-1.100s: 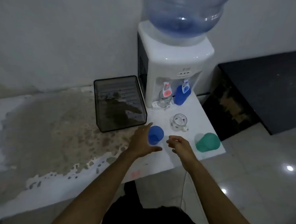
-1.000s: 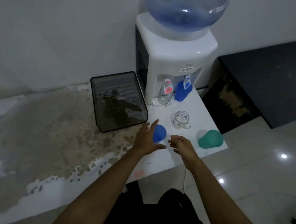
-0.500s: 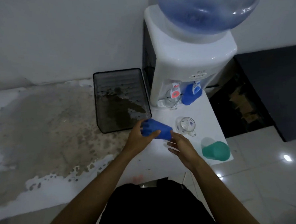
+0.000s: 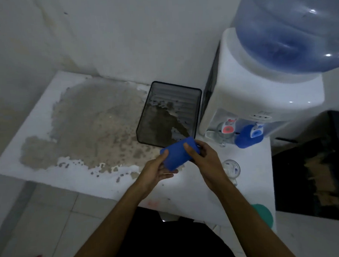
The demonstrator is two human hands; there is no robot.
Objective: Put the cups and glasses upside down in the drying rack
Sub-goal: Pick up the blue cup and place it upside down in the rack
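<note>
A blue plastic cup (image 4: 177,154) lies tilted on its side between my hands, just above the counter and in front of the drying rack. My left hand (image 4: 157,168) grips its lower end and my right hand (image 4: 202,156) grips its upper end. The drying rack (image 4: 155,105), a dark mesh tray, stands empty beside the water dispenser. A clear glass mug (image 4: 231,169) sits on the counter right of my right hand. A second blue cup (image 4: 245,137) and a clear glass (image 4: 222,134) stand under the dispenser taps. A green cup (image 4: 264,215) lies near the counter's front right corner.
The white water dispenser (image 4: 261,96) with its blue bottle (image 4: 293,25) stands at the back right. The counter (image 4: 47,134) has a large worn, stained patch on the left. A dark cabinet (image 4: 314,170) is to the right, tiled floor below.
My left hand lifted the blue cup off the counter and tipped it sideways. My right hand came over and took its other end. The view shifted left and closer.
</note>
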